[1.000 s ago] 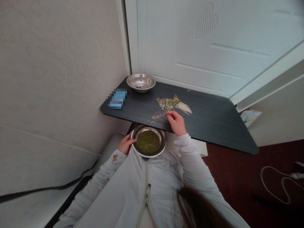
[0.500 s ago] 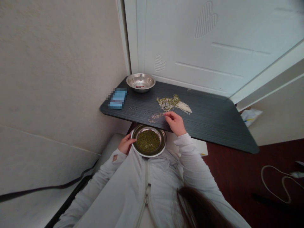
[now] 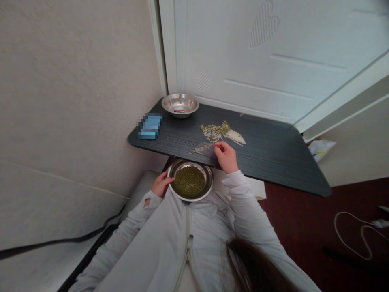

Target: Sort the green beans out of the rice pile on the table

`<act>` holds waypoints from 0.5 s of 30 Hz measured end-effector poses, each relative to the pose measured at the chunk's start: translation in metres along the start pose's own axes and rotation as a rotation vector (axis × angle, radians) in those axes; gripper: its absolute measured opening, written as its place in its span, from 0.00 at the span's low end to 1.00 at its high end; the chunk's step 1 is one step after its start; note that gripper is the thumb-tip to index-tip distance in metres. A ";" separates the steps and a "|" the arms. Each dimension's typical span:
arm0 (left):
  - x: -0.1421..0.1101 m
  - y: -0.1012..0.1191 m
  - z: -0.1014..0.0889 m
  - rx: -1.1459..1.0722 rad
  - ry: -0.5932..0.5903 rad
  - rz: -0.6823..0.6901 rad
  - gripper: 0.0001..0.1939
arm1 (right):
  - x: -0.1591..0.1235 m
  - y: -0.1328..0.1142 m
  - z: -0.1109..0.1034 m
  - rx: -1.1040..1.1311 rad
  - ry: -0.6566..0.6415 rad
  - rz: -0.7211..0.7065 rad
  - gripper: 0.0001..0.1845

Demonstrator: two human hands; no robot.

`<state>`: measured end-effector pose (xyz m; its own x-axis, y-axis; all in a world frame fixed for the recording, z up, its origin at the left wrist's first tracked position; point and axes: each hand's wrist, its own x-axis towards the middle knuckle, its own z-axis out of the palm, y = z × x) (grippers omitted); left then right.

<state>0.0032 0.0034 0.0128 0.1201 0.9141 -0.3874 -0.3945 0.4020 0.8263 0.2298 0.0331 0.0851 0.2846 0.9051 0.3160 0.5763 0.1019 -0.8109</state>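
Below the near edge of the dark tabletop (image 3: 273, 156), a steel bowl (image 3: 209, 182) of green mung beans (image 3: 190, 181) is held at the lap by the left hand (image 3: 160, 184), its fingers curled under the rim and its thumb laid over it. The far part of the rim is partly covered by the table edge. Above the table, a clear plastic piece (image 3: 203, 148) is pinched narrowly between the fingertips of the right hand (image 3: 225, 157); loose grains (image 3: 194, 153) are seen at it, but whether they are carried on it or seen through it cannot be told. Just beyond, a mixed heap of beans and white grains (image 3: 213, 132) is spread, touched on its right by a heap of white rice (image 3: 236, 137). At the far left corner another steel bowl (image 3: 172, 105) is set, marked inside by a red label (image 3: 179, 111); near it lies a pixelated blue object (image 3: 150, 126). The table is bounded by a wall (image 3: 91, 89) on the left and a heart-embossed white door (image 3: 234, 44) behind. To the right, a white cable (image 3: 335, 228) is looped over the reddish floor (image 3: 291, 215).
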 end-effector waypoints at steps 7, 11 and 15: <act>0.004 -0.004 -0.004 0.013 -0.014 0.015 0.25 | 0.000 0.001 0.001 0.017 -0.061 -0.026 0.11; 0.004 -0.004 -0.004 0.010 -0.010 0.013 0.26 | 0.000 0.002 0.000 0.035 -0.091 -0.035 0.11; 0.004 -0.003 -0.004 0.025 -0.005 0.013 0.24 | 0.000 0.002 0.000 0.055 -0.103 -0.026 0.11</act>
<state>0.0013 0.0053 0.0071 0.1198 0.9195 -0.3745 -0.3735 0.3912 0.8411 0.2309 0.0337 0.0836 0.1878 0.9392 0.2875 0.5390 0.1461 -0.8295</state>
